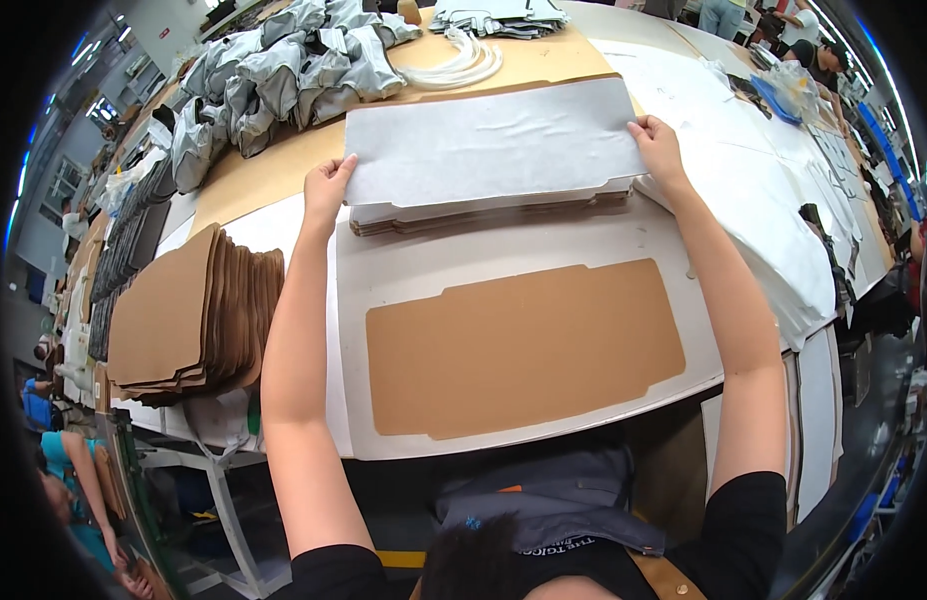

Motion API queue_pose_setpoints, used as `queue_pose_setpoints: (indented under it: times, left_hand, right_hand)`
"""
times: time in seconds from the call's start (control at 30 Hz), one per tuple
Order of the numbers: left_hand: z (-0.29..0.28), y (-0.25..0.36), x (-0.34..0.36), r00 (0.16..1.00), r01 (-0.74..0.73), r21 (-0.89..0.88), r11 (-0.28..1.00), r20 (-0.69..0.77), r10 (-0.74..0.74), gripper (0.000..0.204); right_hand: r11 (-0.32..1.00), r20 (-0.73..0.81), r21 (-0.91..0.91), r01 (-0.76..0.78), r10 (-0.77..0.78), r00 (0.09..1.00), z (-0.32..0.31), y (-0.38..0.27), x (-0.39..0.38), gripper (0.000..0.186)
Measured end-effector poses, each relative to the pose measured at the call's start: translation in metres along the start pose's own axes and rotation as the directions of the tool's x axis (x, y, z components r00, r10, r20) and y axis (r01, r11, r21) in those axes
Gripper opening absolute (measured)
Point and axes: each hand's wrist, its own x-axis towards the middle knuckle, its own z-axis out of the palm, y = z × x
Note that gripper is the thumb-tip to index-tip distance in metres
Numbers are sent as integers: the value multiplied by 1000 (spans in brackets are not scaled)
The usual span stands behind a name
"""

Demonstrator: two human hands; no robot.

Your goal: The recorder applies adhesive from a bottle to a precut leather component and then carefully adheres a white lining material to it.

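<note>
A long sheet with a pale grey-white face (493, 140) is stretched between my two hands, above a stack of similar cut sheets (503, 218). My left hand (329, 188) pinches its left end, thumb on top. At the right end my right hand (657, 148) grips the edge the same way. Nearer to me, a brown cardboard panel (528, 345) with notched edges lies flat on a light grey board (355, 350), touched by neither hand.
To the left rises a pile of brown cardboard panels (173, 310). Grey fabric pieces (293, 75) heap at the far left, beside white tubing (458, 62). White sheet material (723, 200) covers the table's right side. Other people stand at the far right and lower left.
</note>
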Motion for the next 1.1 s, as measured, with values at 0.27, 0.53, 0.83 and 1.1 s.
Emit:
queue_pose_setpoints:
  times: [0.27, 0.53, 0.83, 1.1]
  left_hand:
    - [5, -28, 3, 998, 67, 33, 997, -6, -67, 30]
    - [9, -52, 2, 998, 33, 75, 997, -57, -29, 31]
    - [10, -55, 3, 987, 131, 12, 991, -94, -129, 32]
    - [23, -58, 9, 984, 178, 152, 972, -28, -175, 33]
  right_hand:
    - [976, -5, -216, 0, -1, 1000, 19, 19, 0, 21]
    - [941, 39, -337, 33, -21, 999, 36, 40, -3, 22]
    - [964, -83, -264, -2, -21, 996, 37, 39, -3, 24]
    - [841, -22, -536, 67, -93, 995, 20, 49, -2, 42]
